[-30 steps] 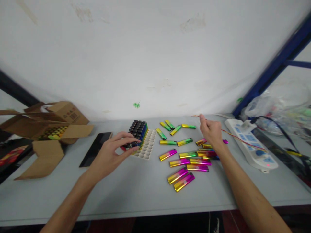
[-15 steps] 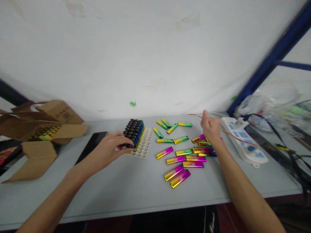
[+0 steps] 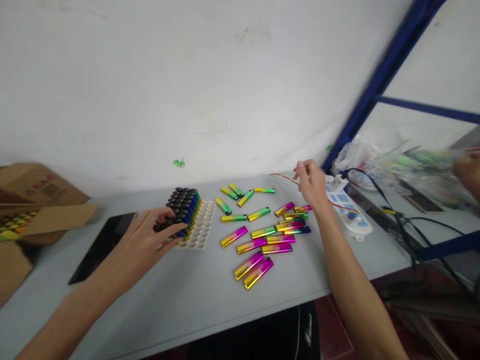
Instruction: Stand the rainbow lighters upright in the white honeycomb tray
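Note:
My left hand point(image 3: 152, 232) is bent over the near left corner of a block of black-topped sticks point(image 3: 187, 205), its thumb and fingers around a black-ended stick there, mostly hidden. The block stands upright in a white tray with round holes point(image 3: 202, 227), whose right side shows bare holes. Flat shiny sticks in yellow-green point(image 3: 258, 214) and yellow-magenta point(image 3: 258, 272) lie scattered to the right. My right hand point(image 3: 312, 184) hovers beyond them with fingers loosely apart, nothing visible in it. A thin red-yellow wire point(image 3: 281, 176) runs behind this hand; contact cannot be made out.
A white power strip point(image 3: 352, 220) with cables lies right of my right arm. A black flat device point(image 3: 103, 245) is at left, beside open cardboard boxes point(image 3: 41, 185). Plastic bags point(image 3: 360, 157) and a blue frame point(image 3: 352, 115) stand at right. Another person's hand point(image 3: 470, 172) shows at the right edge.
The view has swung right, so the table things sit further left. My left hand has moved to the block's near left corner. My right hand's fingers have loosened from a fist.

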{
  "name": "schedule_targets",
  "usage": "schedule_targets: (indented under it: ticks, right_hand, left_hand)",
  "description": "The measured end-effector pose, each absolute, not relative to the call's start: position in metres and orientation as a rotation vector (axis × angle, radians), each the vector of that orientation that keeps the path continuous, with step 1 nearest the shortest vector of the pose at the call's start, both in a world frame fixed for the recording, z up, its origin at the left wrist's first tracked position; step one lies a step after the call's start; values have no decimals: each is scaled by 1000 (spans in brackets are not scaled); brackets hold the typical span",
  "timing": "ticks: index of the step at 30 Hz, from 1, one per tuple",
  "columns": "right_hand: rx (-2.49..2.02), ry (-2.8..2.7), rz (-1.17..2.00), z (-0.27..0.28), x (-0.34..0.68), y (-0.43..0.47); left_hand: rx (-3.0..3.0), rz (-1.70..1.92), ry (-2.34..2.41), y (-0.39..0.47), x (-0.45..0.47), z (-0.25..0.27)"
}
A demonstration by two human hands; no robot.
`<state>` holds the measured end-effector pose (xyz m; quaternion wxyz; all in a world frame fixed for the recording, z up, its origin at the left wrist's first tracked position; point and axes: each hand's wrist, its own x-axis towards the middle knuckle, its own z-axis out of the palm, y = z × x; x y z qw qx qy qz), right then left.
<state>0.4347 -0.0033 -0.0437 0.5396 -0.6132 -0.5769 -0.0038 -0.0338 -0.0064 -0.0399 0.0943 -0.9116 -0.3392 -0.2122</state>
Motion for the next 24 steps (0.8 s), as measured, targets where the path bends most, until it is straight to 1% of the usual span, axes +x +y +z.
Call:
schedule_targets:
  ticks: [5,8,10,15,17,20,24]
  right_hand:
    - [-1524,-1304,-201,-31,447,-14]
    - [-1584,-1204,-287,-29,455,-16]
    - [-1588,-1174,-310,-31,459,-14]
    - [-1599,-1242,-298,-45,454,-1]
    - [-1598,-1275,-291,-50,449,3]
    - [-1581,-1286,-254,-53,444,5]
    - [-1484,-1320,-216,-49,440,3]
  left_hand:
    - [-2599,-767,-1072,-28,6,-22]
    - [-2716,-864,-908,-39,61,-22]
    - [-2826,-807,-783,-41,105,-31]
    - [-2992,-478,-673,-43,214,-60]
    - [-3006,-452,-635,-45,243,-68]
    - [-3006,-474,-576,-44,260,-76]
    - [-3020,-459,-592,-30,250,-81]
